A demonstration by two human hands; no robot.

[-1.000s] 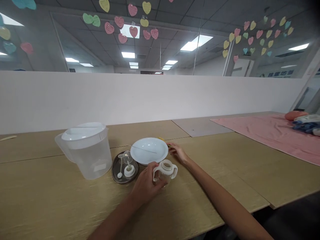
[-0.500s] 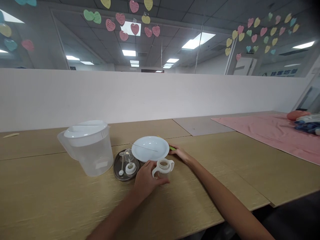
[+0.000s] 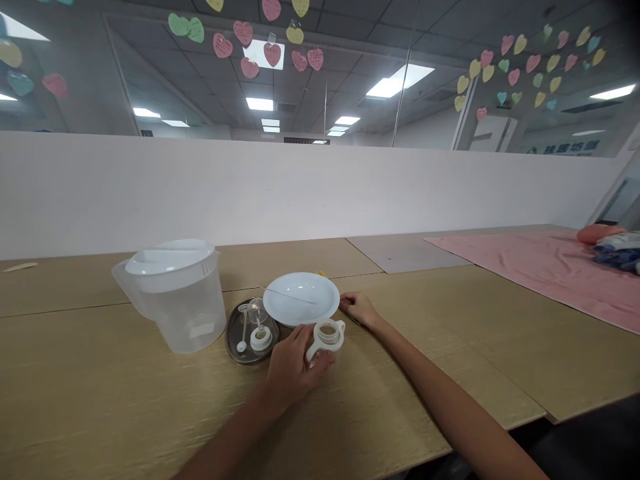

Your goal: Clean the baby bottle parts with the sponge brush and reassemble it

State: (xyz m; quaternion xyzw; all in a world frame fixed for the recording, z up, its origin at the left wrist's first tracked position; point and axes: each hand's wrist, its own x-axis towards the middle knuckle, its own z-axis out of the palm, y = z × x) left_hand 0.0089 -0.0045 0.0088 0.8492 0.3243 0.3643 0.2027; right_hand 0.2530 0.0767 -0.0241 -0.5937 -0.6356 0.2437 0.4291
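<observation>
Desk (image 3: 380, 413): carries it all; pink cloth (image 3: 520, 260) spread on the R side. Lge lidded pitcher (image 3: 187, 293), clear w/ white lid, upright on L. White bowl (image 3: 325, 293) mid-desk; dark oval tray (image 3: 233, 337) btw it & pitcher.

R hand (image 3: 360, 308): low by bowl's R rim, fingers gathered; can't tell if they pinch anything. Thin strip (image 3: 353, 321) shows under it, too small to ID.

L hand (image 3: 295, 367): wrapped round clear bottle (image 3: 329, 343), fingers behind, thumb in front nr the base. Bottle's white handle collar is on, mouth uncovered & facing up. It's in front of bowl, R of tray; can't tell if base touches desk.

Tray holds clear dome (image 3: 257, 311), white ring (image 3: 261, 338), small white spoon-like piece (image 3: 243, 345). Thin rod (image 3: 290, 295) lies across bowl.

Handling, my judgement: keep L grip low & firm w/o squeezing, fingers off the open rim, bottle upright. Steady R hand w/o nudging bowl, as rod could prob. roll or slip.
</observation>
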